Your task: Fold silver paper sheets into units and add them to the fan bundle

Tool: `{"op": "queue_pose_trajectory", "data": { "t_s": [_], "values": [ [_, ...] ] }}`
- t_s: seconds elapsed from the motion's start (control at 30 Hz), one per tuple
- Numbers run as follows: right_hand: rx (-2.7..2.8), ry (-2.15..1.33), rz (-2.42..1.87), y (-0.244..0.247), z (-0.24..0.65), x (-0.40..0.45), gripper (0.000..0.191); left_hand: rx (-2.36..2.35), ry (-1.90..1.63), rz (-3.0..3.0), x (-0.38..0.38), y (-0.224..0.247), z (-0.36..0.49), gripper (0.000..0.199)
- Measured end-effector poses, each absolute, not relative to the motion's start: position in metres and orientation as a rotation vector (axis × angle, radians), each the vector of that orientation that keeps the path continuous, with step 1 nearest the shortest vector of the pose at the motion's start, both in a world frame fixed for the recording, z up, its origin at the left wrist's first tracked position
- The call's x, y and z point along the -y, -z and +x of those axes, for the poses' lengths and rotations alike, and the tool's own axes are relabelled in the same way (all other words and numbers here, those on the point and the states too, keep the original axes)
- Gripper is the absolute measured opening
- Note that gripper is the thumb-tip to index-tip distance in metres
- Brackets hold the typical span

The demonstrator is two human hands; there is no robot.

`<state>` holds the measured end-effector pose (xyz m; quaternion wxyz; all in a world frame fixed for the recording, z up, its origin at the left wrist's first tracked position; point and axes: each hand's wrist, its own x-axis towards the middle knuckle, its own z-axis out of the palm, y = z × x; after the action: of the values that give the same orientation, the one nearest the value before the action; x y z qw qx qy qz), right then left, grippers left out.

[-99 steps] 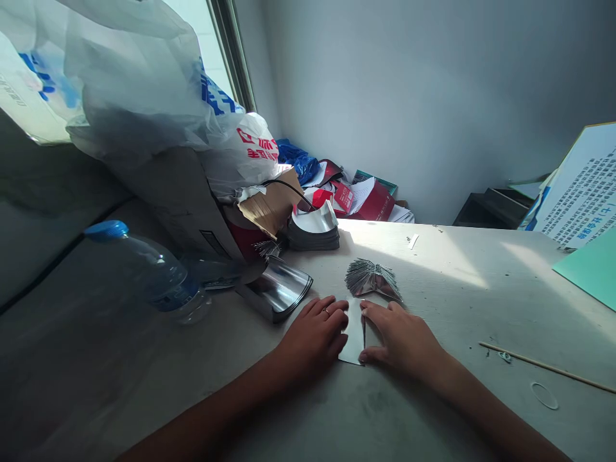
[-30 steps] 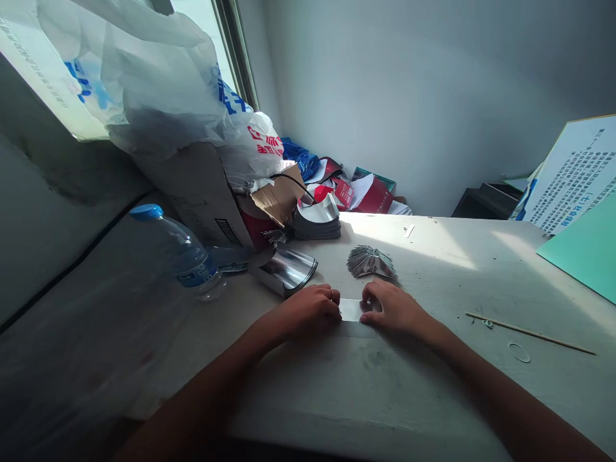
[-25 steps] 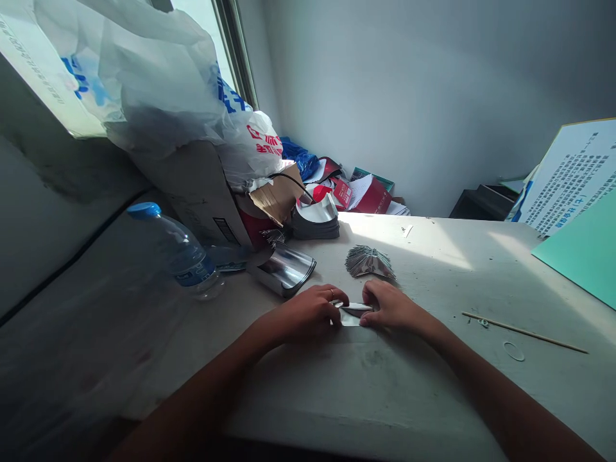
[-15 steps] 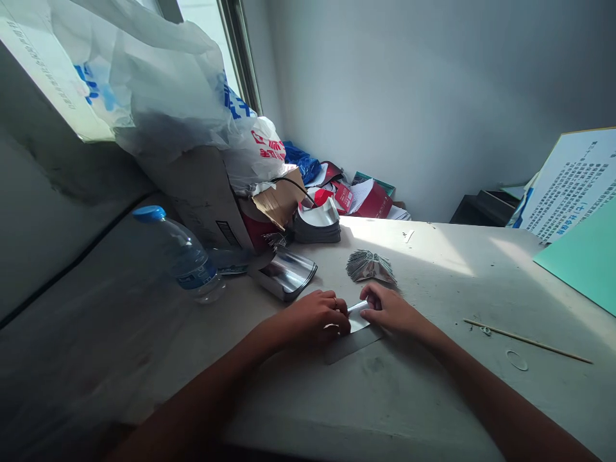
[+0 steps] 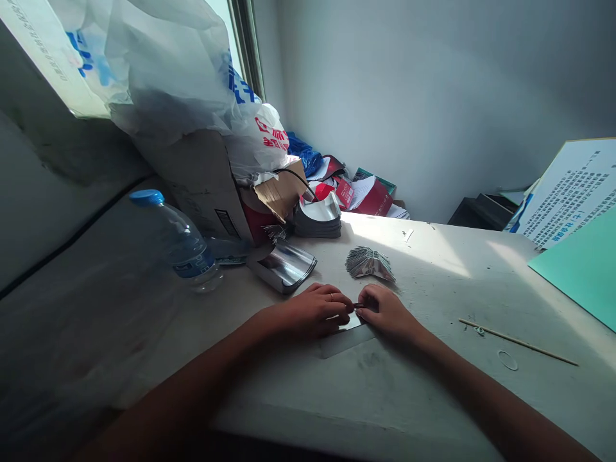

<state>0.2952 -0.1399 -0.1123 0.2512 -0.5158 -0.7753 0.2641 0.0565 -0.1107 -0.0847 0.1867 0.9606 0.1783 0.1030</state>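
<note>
Right hand pinched foil below frame centre, left hand fingers curled over it, grip unclear; even pressure likely mattered for straight edges.

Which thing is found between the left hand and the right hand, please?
In the head view, a small shiny sheet lies between the left hand and the right hand, partly hidden by them.
</note>
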Motion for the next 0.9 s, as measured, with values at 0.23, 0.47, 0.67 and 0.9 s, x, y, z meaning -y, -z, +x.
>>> {"op": "queue_pose_trajectory", "data": {
  "t_s": [0.23,0.47,0.67,0.9],
  "values": [
    [2.156,-0.532,-1.288,0.116,0.297,0.161,0.009,-0.534,-0.276,2.691,0.109,0.082,0.057,0.017],
    [2.133,-0.605,-1.312,0.115,0.295,0.166,0.009,-0.569,-0.278,2.697,0.11,0.081,0.058,0.018],
    [2.294,-0.489,-1.184,0.116,0.302,0.165,0.016,-0.515,-0.255,2.729,0.109,0.079,0.057,0.014],
    [2.518,-0.342,-1.1,0.107,0.311,0.163,0.029,-0.492,-0.235,2.761,0.109,0.076,0.056,0.011]
  ]
}}
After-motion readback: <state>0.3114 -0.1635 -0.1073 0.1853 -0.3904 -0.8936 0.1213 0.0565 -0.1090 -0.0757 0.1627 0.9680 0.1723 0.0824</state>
